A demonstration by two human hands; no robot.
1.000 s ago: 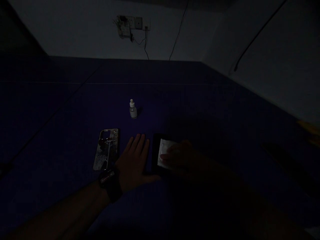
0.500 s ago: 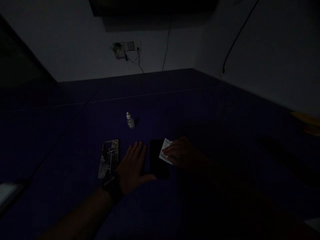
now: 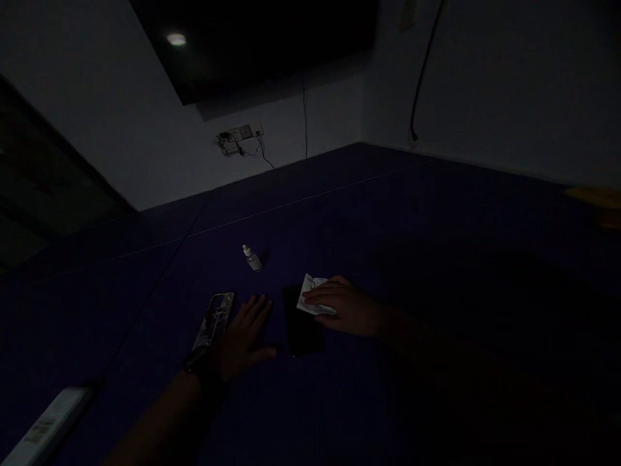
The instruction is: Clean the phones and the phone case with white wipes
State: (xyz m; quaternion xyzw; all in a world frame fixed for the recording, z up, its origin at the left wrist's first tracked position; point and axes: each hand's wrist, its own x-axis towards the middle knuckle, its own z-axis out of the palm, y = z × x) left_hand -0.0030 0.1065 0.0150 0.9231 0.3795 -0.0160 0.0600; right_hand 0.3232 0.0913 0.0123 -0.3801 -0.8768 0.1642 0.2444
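Observation:
A dark phone [image 3: 305, 336] lies flat on the purple surface [image 3: 339, 226]. My right hand [image 3: 352, 307] presses a folded white wipe [image 3: 308, 299] onto the upper part of the phone, fingers over the cloth. My left hand [image 3: 242, 346] rests palm down to the left of the phone, fingers spread, holding nothing. Partly behind its wrist, which wears a dark watch [image 3: 196, 358], lies a patterned phone case [image 3: 213, 320]. Beyond the hands a small white-capped dropper bottle [image 3: 253, 260] stands upright.
At lower left lies a white power strip [image 3: 53, 424] with a dark cord running back from it. Wall sockets [image 3: 237, 137] with cables sit under a dark wall screen [image 3: 262, 45]. A yellow object [image 3: 594, 195] is at the right edge. The room is very dim.
The head view has tilted and shifted, showing more of the wall screen and power strip. My left hand has moved a little away from the phone; the wipe sits nearer the phone's top.

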